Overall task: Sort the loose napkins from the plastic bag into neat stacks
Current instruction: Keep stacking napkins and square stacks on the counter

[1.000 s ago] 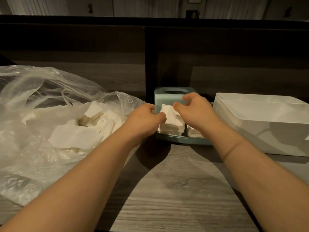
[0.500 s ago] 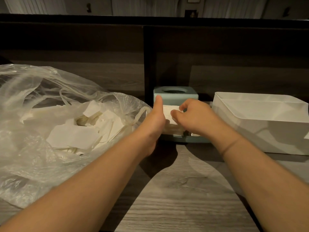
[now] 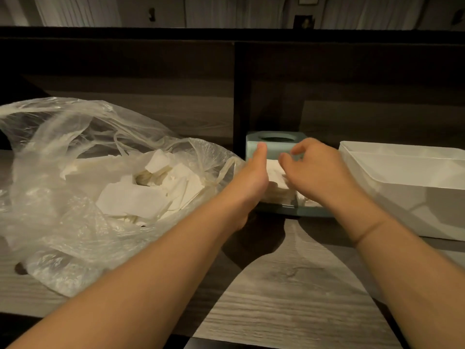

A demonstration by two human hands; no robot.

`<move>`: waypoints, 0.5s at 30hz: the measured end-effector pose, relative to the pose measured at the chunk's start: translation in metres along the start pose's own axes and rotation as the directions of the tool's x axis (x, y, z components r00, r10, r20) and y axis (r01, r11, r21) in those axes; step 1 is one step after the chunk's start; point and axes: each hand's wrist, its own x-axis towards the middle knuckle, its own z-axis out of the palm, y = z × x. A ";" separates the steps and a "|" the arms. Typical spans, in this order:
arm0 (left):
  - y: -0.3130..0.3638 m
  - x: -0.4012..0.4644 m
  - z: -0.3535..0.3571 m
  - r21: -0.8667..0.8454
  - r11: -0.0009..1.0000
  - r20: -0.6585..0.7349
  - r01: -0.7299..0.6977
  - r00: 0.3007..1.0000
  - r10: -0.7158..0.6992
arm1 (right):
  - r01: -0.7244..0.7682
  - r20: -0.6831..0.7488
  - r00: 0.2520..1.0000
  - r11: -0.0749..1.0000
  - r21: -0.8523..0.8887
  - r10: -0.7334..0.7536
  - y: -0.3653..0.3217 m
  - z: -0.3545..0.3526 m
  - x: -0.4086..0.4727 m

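I'm squaring the napkin stack [image 3: 275,178] in the teal holder [image 3: 274,143]: left hand [image 3: 251,177] flat against its side, right hand [image 3: 314,172] seemingly loose above. Next, more napkins from the plastic bag [image 3: 75,172] left.

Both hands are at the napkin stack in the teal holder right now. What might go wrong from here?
1. The napkin stack in the teal holder looks uneven at its edges; pressing by the left hand and right hand may skew it.
2. The plastic bag lies right beside the left forearm, so pulling back might drag it and spill loose napkins.
3. Dim light hides the stack's right part.
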 end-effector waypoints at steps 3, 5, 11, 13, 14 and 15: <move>0.011 -0.015 -0.003 0.128 0.990 0.007 -0.065 0.998 0.064 | 0.045 -0.090 0.995 0.993 0.109 -0.036 -0.004 0.003 -0.005; 0.013 -0.023 -0.006 0.155 0.980 0.020 -0.129 0.992 0.128 | 0.096 -0.142 0.987 0.978 0.186 -0.070 -0.009 0.005 -0.010; 0.023 -0.041 -0.029 0.242 0.924 0.003 -0.295 0.953 0.303 | 0.176 -0.172 0.978 0.904 0.389 -0.116 -0.032 0.012 -0.023; 0.026 -0.045 -0.047 0.270 0.908 -0.009 -0.321 0.942 0.336 | 0.194 -0.158 0.978 0.884 0.425 -0.138 -0.044 0.015 -0.026; 0.027 -0.047 -0.058 0.286 0.901 -0.019 -0.326 0.938 0.345 | 0.199 -0.147 0.978 0.875 0.441 -0.148 -0.050 0.016 -0.027; 0.027 -0.048 -0.069 0.299 0.898 -0.033 -0.323 0.937 0.348 | 0.200 -0.135 0.979 0.868 0.453 -0.155 -0.056 0.018 -0.028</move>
